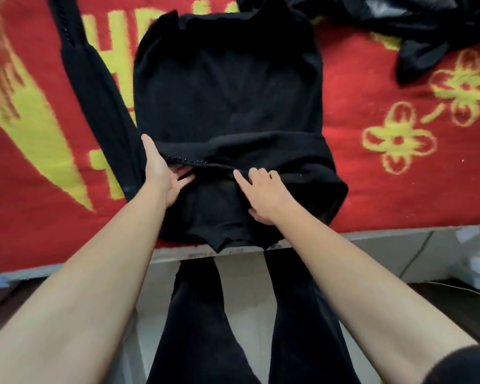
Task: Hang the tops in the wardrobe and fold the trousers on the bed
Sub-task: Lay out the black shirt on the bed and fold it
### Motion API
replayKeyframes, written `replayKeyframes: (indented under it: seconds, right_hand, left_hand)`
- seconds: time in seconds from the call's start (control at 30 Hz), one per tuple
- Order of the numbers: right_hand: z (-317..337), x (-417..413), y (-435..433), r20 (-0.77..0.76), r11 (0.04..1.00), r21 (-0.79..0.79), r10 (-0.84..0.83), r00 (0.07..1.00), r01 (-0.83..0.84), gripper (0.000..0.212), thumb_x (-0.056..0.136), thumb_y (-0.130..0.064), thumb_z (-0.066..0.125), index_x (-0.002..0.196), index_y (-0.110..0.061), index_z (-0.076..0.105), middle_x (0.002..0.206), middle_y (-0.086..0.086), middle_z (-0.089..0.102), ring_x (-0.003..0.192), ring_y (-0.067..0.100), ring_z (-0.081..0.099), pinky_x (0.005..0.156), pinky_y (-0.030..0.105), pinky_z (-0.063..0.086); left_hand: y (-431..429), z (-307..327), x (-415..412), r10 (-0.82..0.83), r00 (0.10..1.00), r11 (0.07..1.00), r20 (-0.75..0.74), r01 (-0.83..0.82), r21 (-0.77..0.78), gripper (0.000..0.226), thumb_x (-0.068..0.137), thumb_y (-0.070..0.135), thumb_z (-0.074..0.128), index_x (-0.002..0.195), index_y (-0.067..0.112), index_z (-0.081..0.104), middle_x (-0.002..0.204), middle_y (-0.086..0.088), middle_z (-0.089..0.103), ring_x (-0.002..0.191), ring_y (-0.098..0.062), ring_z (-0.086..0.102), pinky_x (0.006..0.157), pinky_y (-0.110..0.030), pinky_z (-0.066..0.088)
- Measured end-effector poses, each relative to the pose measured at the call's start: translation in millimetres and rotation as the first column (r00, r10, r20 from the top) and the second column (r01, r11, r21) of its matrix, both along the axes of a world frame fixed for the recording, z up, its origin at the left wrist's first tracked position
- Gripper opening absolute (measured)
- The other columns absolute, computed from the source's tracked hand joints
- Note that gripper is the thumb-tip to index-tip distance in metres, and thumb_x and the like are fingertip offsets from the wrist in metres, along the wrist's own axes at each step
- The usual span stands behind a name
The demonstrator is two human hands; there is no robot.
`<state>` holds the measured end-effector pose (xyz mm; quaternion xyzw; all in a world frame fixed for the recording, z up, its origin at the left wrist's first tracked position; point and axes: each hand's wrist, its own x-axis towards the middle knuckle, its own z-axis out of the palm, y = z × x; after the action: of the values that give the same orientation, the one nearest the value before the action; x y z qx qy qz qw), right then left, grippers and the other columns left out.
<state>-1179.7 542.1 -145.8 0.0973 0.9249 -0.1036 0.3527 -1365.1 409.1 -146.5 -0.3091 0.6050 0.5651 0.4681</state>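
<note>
You're pressing both hands flat on the black knit top [227, 92], which is lying spread on the bed [385, 189] near its edge. Left hand [165, 176] and right hand [262, 195] are gripping nothing. It's looking soft, light and floppy, so I'd be lifting it at the shoulders.

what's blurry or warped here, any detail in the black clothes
Head view: motion blur smears the red blanket at far left; the wide lens swells the forearms; the black top shows few folds; left hand and right hand look fairly sharp.
</note>
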Motion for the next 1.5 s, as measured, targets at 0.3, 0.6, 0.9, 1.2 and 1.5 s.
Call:
replayKeyframes:
  seconds: [0.3,0.6,0.9,1.2,1.5]
  right_hand:
    - [2.0,36.2,15.4,-0.336,0.896,0.221,-0.3,0.893,0.384,0.062,0.073,-0.008,0.075,0.132,-0.012,0.058,0.106,0.014,0.058,0.093,0.035,0.056,0.083,0.046,0.047]
    - [12.0,53.4,-3.2,-0.241,0.969,-0.036,-0.247,0.938,0.246,0.048,0.086,-0.033,0.045,0.129,-0.02,0.062,0.094,0.011,0.058,0.085,0.035,0.057,0.072,0.043,0.05]
    - [-3.3,21.3,-20.3,-0.082,0.937,0.118,-0.32,0.944,0.328,0.042,0.102,-0.054,0.039,0.113,-0.018,0.058,0.108,0.01,0.055,0.096,0.03,0.055,0.079,0.042,0.043]
    - [-7.7,-14.7,-17.3,0.065,0.902,-0.094,-0.416,0.907,0.421,0.034,0.097,-0.04,0.056,0.121,-0.018,0.05,0.123,0.008,0.044,0.11,0.028,0.05,0.088,0.04,0.043]
    - [0.0,-27.6,11.4,0.406,0.024,-0.406,-0.891,0.204,0.914,0.019,0.094,-0.031,0.059,0.102,-0.016,0.068,0.094,-0.005,0.068,0.089,0.013,0.062,0.083,0.028,0.049]
  left_hand:
    - [4.9,-9.0,7.6,-0.083,0.976,0.975,-0.203,0.037,-0.221,0.018,0.089,0.013,0.067,0.1,0.014,0.053,0.119,-0.009,0.065,0.1,-0.021,0.069,0.075,-0.034,0.061]
    - [-34.7,-0.2,34.9,0.13,0.962,0.914,-0.241,-0.21,-0.346,0.029,0.083,0.0,0.056,0.107,0.016,0.059,0.101,-0.001,0.067,0.083,-0.016,0.067,0.069,-0.032,0.06]
    - [-75.5,-8.1,-29.7,-0.358,0.823,0.646,-0.441,-0.123,-0.754,0.036,0.088,0.029,0.057,0.118,0.01,0.053,0.117,-0.006,0.057,0.104,-0.023,0.054,0.09,-0.03,0.039]
    - [-52.5,4.3,-109.7,-0.249,0.854,0.893,-0.457,0.019,-0.45,0.028,0.072,0.006,0.065,0.098,0.017,0.063,0.079,0.005,0.063,0.068,-0.012,0.058,0.047,-0.016,0.045]
    - [-16.5,17.6,1.1,-0.897,-0.193,0.241,-0.399,0.542,-0.805,0.039,0.092,0.025,0.054,0.129,0.015,0.051,0.108,-0.015,0.061,0.103,-0.037,0.058,0.085,-0.047,0.048]
